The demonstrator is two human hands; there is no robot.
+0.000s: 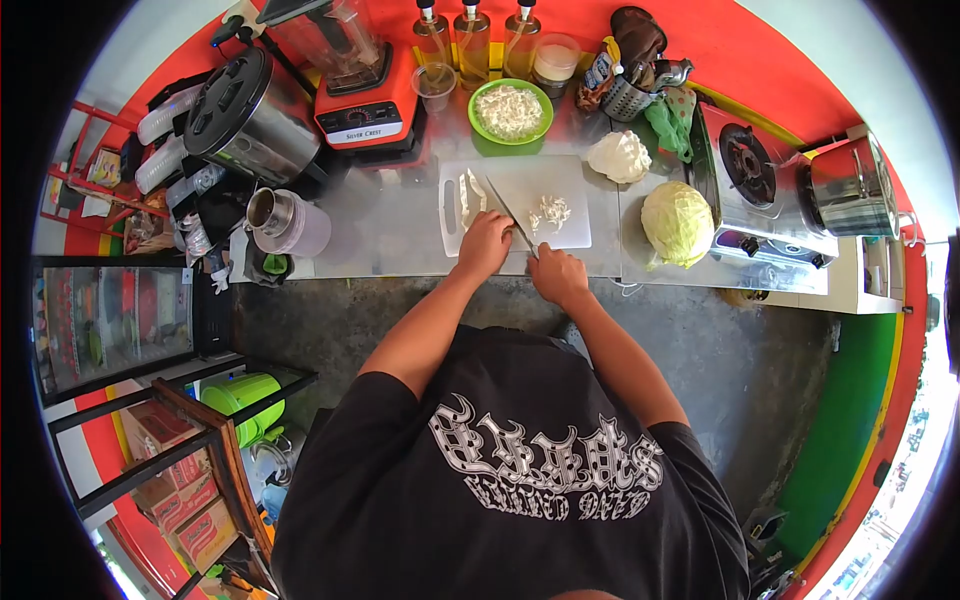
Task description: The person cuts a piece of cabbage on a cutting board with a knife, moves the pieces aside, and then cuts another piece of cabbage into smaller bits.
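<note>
My right hand is closed round the handle of a knife, whose blade points up and left over the white cutting board. Beside the blade, my left hand rests on the board with its fingers drawn together; what they hold, if anything, is hidden. Pale strips lie at the board's left. Small chopped white pieces are right of the knife. A green bowl behind the board holds shredded white pieces. Right of the board are a cut white chunk and a pale green cabbage.
A red blender, a large steel pot and a jug-like container stand left. Bottles and a cup line the wall. At right, a stove carries a pot.
</note>
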